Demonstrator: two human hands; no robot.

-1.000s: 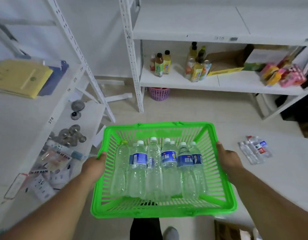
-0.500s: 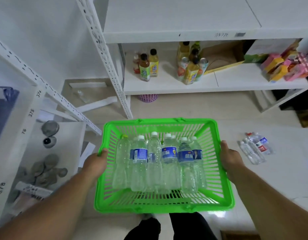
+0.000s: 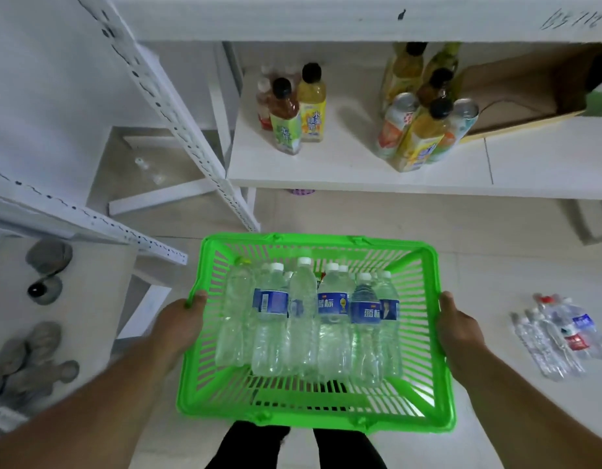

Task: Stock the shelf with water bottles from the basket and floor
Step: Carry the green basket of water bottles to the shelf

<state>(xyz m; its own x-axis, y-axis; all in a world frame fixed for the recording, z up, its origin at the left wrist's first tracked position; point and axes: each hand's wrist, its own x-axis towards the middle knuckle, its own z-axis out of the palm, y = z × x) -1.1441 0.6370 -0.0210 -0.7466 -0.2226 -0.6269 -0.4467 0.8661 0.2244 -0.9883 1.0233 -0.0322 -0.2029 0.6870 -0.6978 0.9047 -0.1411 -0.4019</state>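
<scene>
I hold a bright green plastic basket (image 3: 313,406) in front of me, above the floor. My left hand (image 3: 179,324) grips its left rim and my right hand (image 3: 460,330) grips its right rim. Several clear water bottles (image 3: 303,316) with white caps and blue labels lie side by side in the basket. More water bottles (image 3: 560,336) lie on the floor to the right. The white shelf (image 3: 377,179) stands straight ahead, its lower board just beyond the basket's far edge.
Juice and tea bottles (image 3: 294,113) and cans (image 3: 424,130) stand on the shelf board, with a cardboard box (image 3: 526,93) at right. A second white rack (image 3: 89,218) with grey round objects (image 3: 47,265) stands at left. A slanted upright post (image 3: 187,130) lies between them.
I have stepped closer to the shelf carrying the basket; the shelf board and its drinks look larger and nearer. Both hands keep their hold on the rims.
</scene>
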